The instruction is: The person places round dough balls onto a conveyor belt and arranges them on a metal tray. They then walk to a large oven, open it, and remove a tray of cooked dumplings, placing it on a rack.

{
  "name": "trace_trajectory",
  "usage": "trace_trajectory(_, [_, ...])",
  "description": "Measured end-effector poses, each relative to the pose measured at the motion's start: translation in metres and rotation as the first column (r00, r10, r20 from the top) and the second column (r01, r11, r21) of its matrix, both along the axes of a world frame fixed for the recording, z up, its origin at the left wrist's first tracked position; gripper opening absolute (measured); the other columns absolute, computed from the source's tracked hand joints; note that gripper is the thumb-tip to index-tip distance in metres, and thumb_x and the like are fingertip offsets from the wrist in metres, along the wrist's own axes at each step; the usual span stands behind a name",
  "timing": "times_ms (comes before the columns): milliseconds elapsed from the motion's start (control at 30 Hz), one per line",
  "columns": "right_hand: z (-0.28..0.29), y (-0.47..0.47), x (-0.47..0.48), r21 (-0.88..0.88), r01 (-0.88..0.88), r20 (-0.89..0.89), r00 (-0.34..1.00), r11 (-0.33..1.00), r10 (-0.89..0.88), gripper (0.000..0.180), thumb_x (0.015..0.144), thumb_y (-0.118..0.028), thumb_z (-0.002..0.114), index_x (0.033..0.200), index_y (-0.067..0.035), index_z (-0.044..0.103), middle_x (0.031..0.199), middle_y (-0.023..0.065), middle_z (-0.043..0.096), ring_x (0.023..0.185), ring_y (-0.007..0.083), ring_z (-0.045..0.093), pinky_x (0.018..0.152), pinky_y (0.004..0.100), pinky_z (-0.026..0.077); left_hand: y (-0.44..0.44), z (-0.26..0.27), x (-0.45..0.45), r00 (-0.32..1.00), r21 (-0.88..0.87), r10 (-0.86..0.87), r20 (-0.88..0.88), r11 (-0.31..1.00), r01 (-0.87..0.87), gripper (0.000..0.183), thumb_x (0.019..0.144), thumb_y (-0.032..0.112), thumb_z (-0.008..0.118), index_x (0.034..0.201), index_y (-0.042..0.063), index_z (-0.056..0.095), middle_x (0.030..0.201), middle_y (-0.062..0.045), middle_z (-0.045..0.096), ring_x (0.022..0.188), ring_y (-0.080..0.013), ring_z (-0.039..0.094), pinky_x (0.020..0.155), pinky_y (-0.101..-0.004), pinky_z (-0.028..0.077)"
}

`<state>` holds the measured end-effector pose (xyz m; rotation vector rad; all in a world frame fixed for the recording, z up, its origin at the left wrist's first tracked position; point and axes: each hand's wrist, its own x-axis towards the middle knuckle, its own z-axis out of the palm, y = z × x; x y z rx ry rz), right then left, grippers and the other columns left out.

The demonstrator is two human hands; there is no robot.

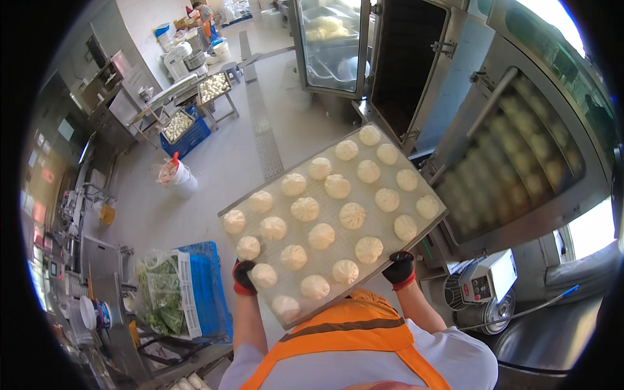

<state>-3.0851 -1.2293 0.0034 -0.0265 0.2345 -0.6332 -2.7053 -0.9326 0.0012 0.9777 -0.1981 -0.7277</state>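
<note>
A flat rectangular tray (358, 243) with several pleated steamed buns (305, 209) in rows spans the space in front of my orange apron. It is turned at an angle, its far right corner towards the steel cabinets. My left hand (244, 277), in a black glove with a red cuff, grips the tray's left edge. On the near right edge, my right hand (400, 268) holds on in a matching glove. The tray hides part of the fingers of both hands.
Ahead stands a steel steam cabinet (409, 58) with its glass door (331, 44) swung open. A closed cabinet (516, 151) with loaded shelves is at right. A blue crate (207, 292) with bagged greens and a white bucket (183, 180) stand left. A person (205, 22) works far back.
</note>
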Motion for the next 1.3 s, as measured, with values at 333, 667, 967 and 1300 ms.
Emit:
trace_trajectory(333, [-0.037,-0.162,0.184,0.041,0.132,-0.034,0.991,0.990,-0.130,0.062,0.074,-0.006,0.051,0.136,0.000,0.052,0.131,0.0191,0.061,0.125,0.0406,0.055,0.114,0.0573,0.040,-0.142,-0.051,0.166,1.000,0.124,-0.003,0.023,0.992,0.000,0.041,0.072,0.006,0.060,0.113,0.000,0.064,0.104,-0.009,0.066,0.098,-0.0263,0.063,0.092,-0.0378,0.051])
trace_trajectory(667, [-0.124,-0.295,0.269,0.185,0.335,-0.272,0.921,0.924,-0.279,0.054,0.076,-0.014,0.053,0.127,0.003,0.057,0.125,0.0226,0.063,0.119,0.0415,0.059,0.111,0.0532,0.043,-0.316,-0.116,0.295,0.946,0.140,-0.255,-0.199,0.948,0.285,0.045,0.077,0.002,0.057,0.121,0.002,0.058,0.101,-0.007,0.062,0.091,-0.0244,0.061,0.087,-0.0394,0.053])
trace_trajectory(967, [-0.204,-0.373,0.279,0.194,0.480,-0.422,0.828,0.855,-0.369,0.052,0.082,-0.010,0.052,0.133,0.002,0.053,0.125,0.0219,0.062,0.119,0.0423,0.059,0.108,0.0539,0.047,-0.432,-0.199,0.320,0.921,0.418,-0.374,-0.108,0.824,0.383,0.044,0.080,-0.001,0.057,0.124,0.003,0.057,0.104,-0.008,0.061,0.095,-0.0245,0.061,0.091,-0.0438,0.053])
trace_trajectory(1300, [-0.294,-0.435,0.261,0.297,0.552,-0.605,0.740,0.779,-0.294,0.047,0.077,-0.013,0.054,0.123,-0.004,0.061,0.122,0.0164,0.065,0.115,0.0395,0.061,0.096,0.0561,0.054,-0.485,-0.345,0.323,0.815,0.580,-0.573,0.092,0.696,0.424,0.033,0.083,0.002,0.062,0.116,0.006,0.064,0.100,-0.008,0.066,0.096,-0.0279,0.066,0.095,-0.0479,0.055])
